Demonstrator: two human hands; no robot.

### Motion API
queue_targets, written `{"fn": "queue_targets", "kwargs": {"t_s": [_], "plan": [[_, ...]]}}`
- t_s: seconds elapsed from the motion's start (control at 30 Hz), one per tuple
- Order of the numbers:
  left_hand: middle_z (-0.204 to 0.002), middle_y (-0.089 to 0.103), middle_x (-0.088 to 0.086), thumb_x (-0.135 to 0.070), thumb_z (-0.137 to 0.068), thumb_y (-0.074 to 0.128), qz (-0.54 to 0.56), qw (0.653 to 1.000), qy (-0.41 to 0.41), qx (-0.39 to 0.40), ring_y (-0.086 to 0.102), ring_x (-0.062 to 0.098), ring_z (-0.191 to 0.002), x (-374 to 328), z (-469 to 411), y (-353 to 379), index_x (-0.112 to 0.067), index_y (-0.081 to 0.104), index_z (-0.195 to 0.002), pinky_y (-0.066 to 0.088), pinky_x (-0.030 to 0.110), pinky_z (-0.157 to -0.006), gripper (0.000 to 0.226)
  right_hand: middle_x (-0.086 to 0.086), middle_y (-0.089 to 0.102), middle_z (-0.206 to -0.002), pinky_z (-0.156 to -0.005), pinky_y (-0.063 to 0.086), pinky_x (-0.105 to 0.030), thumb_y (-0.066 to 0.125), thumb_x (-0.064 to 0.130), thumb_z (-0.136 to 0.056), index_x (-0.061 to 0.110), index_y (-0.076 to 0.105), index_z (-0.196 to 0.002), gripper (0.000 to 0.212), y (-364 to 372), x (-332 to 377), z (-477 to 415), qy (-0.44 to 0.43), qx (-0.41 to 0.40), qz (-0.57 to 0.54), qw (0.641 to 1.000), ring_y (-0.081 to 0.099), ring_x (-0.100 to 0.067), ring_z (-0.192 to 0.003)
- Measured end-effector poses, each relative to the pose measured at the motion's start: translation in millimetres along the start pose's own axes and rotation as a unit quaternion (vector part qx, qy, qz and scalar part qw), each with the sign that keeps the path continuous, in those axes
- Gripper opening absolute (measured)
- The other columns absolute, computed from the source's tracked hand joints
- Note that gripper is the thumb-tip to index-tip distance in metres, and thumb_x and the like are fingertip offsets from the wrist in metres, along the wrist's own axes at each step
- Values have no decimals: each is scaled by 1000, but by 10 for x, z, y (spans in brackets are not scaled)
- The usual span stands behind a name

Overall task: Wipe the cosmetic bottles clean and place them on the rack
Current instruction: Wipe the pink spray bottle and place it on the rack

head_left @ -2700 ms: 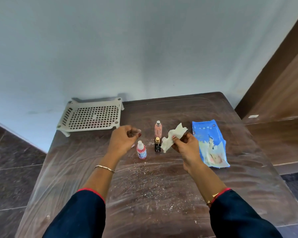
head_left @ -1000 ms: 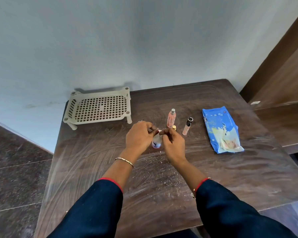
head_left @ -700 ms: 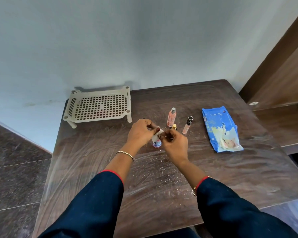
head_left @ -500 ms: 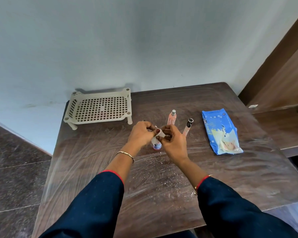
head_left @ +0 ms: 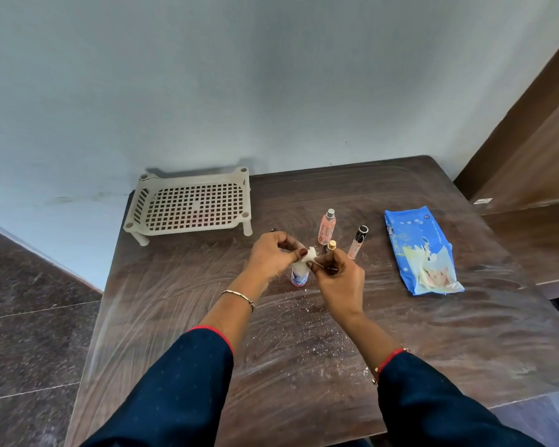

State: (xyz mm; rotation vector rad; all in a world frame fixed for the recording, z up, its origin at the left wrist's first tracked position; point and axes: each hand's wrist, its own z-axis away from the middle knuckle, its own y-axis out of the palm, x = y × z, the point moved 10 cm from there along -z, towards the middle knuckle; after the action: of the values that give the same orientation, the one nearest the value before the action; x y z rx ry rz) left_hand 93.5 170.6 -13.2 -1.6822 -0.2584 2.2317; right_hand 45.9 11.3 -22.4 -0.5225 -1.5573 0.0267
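Observation:
My left hand [head_left: 271,254] and my right hand [head_left: 338,279] meet over the middle of the table, and both pinch a small white wipe [head_left: 309,255]. Right under the wipe stands a small white bottle [head_left: 299,277] with a pink and blue label; its cap is hidden by my fingers. Behind my hands stand a tall pink bottle [head_left: 327,227], a little dark bottle with a gold cap [head_left: 331,245] and a slim pink tube with a black cap [head_left: 357,241]. The beige grid rack [head_left: 191,204] sits at the table's back left with nothing on it.
A blue pack of wipes [head_left: 420,250] lies flat to the right of the bottles. White crumbs and smears cover the brown table [head_left: 304,343] near me. A wall runs behind the table, a wooden cabinet [head_left: 536,162] stands at the right, and dark floor lies at the left.
Earlier my right hand alone held the wipe up beside the bottles. Now both hands have closed together on the wipe over the small white bottle and keep working it there.

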Motion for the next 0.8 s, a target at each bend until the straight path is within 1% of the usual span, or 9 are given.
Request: {"fn": "queue_targets", "kwargs": {"t_s": [0.1,0.17,0.3,0.37,0.53,0.6,0.67,0.73,0.8], "plan": [[-83,71,-5,-14,-78,76,-25,1000,11,-4,67,14,-87,-34,-5,24,-25,68,-74,54,29,-84,14,5,69,-79,-68,54,-16,74,1,-77,21,64,-80,23,-58,-60,23,32,-9,-42,999,67,-10,-75],[-81,71,-8,-15,-80,75,-44,999,17,-12,67,13,-87,-44,-12,13,-28,68,-73,54,30,-85,16,6,68,-84,-68,52,-12,71,-1,-80,20,65,-87,23,-46,-42,28,35,2,-54,998,65,-3,-76],[-81,70,-10,-17,-81,73,-68,997,27,-19,65,9,-84,-56,-2,-24,-27,70,-78,52,25,-82,11,14,66,-85,-69,49,-8,68,4,-84,17,67,-97,18,32,25,7,34,34,-47,998,62,8,-74],[-82,70,-11,-19,-82,73,-77,996,26,-29,64,8,-83,-43,3,-64,-28,70,-78,52,26,-81,10,12,67,-85,-71,50,-10,66,5,-86,16,66,-98,16,56,77,-11,29,35,-60,997,61,9,-75],[-85,71,-10,-23,-83,71,-90,995,23,-28,64,8,-82,-40,15,-88,-28,71,-82,54,29,-82,4,6,69,-92,-78,54,-24,62,10,-88,23,65,-98,16,-27,-22,-83,70,-31,-96,992,66,-9,-86],[-84,69,-11,-28,-83,71,-98,994,30,-35,63,7,-81,-70,28,-101,-29,68,-80,52,27,-79,4,5,69,-90,-77,54,-26,62,10,-88,22,64,-97,15,-107,-38,-107,69,-59,-84,992,66,-13,-84],[-81,69,-12,-33,-78,76,-103,993,38,-36,62,5,-77,-108,50,-102,-28,68,-80,52,22,-74,10,7,67,-88,-74,52,-21,63,5,-86,24,62,-93,21,-159,12,-114,52,-69,-59,994,65,-10,-81],[-79,71,-12,-34,-67,84,-126,990,48,-28,65,2,-73,-147,76,-73,-24,70,-83,53,20,-69,23,9,67,-87,-72,51,-17,63,2,-84,25,62,-91,25,-123,76,-119,32,-50,-19,998,64,-6,-79],[-77,71,-12,-30,-64,86,-168,984,54,-31,65,0,-70,-186,96,-43,-24,71,-83,55,20,-68,25,7,68,-88,-71,50,-15,63,2,-84,21,65,-92,21,-6,97,-139,24,-12,33,999,64,-5,-79]]}}
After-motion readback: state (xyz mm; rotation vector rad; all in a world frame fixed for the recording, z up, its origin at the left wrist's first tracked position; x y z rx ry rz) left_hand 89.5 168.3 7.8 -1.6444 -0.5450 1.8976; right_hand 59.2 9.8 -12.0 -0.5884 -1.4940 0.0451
